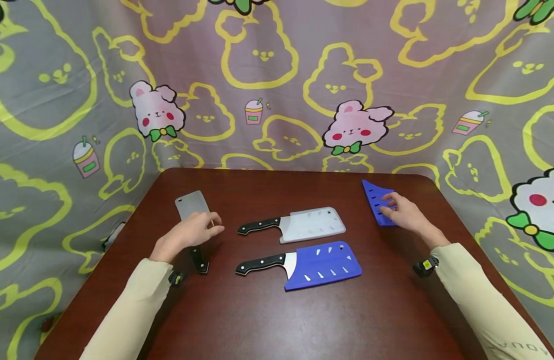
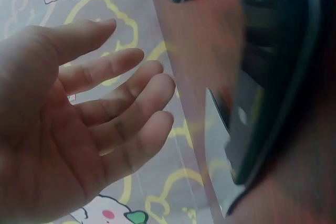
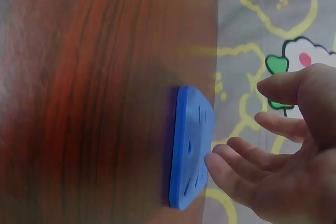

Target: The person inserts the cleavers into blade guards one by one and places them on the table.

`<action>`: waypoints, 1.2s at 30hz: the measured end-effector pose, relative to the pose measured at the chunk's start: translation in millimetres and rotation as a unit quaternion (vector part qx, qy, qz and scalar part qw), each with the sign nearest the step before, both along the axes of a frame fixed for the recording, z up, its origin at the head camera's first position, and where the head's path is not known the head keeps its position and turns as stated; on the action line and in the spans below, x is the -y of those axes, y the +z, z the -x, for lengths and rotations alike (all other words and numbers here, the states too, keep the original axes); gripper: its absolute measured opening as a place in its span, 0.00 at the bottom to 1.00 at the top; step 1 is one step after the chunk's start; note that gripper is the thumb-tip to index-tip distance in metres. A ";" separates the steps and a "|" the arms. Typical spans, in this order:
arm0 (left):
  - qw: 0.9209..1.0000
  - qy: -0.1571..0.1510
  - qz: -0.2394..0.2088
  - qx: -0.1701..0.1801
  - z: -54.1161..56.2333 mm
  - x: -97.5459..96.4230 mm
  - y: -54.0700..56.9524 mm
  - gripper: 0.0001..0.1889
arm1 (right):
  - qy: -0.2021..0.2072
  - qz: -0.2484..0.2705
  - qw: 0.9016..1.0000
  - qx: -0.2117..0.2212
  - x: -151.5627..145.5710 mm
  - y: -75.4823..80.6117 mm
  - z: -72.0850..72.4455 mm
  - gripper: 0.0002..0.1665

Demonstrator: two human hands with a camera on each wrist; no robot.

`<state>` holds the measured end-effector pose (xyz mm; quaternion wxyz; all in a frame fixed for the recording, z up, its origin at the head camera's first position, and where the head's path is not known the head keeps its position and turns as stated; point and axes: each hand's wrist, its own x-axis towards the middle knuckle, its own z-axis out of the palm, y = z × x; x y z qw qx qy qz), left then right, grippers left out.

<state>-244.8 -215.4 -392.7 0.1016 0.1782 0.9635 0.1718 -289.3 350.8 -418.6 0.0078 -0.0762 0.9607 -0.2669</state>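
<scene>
My left hand (image 1: 190,234) hovers over a bare cleaver (image 1: 191,203) at the table's left side, its fingers loosely bent and holding nothing. The cleaver's blade points to the back; its black riveted handle (image 2: 257,82) shows large in the left wrist view. Over at the right, my right hand (image 1: 405,214) reaches to a loose blue blade cover (image 3: 191,148) with slots. In the right wrist view its relaxed fingertips (image 3: 218,166) overlap the cover's edge, and nothing is gripped. Part of the cover is hidden behind this hand in the head view.
Between the hands lie two more cleavers, handles to the left: one in a translucent white cover (image 1: 313,224), and nearer, one in a blue cover (image 1: 326,265). The dark brown table (image 1: 277,320) meets a patterned cloth (image 1: 277,100) at the back and sides.
</scene>
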 end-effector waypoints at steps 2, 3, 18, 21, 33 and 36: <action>1.000 0.015 0.014 0.006 -2.4 4.6 -1.1 0.15 | -0.009 -0.004 1.000 -0.007 -2.9 -0.2 1.6 0.26; 1.000 0.021 0.021 0.008 -3.8 6.6 -1.5 0.15 | -0.013 -0.007 1.000 -0.010 -4.2 -0.4 2.3 0.26; 0.993 0.076 0.062 0.059 -19.2 26.4 -13.7 0.15 | -0.017 -0.059 0.997 0.053 -14.9 -12.4 7.2 0.43; 0.989 0.099 0.075 0.081 -21.8 27.0 -15.8 0.17 | -0.015 -0.068 0.996 0.062 -14.8 -13.8 8.1 0.47; 0.973 0.172 0.116 0.102 -21.5 31.3 -11.8 0.24 | -0.020 -0.136 0.984 0.113 -12.1 -14.6 10.3 0.60; 0.969 0.182 0.124 0.113 -22.3 33.6 -12.0 0.25 | -0.027 -0.136 0.983 0.117 -12.0 -15.1 11.2 0.61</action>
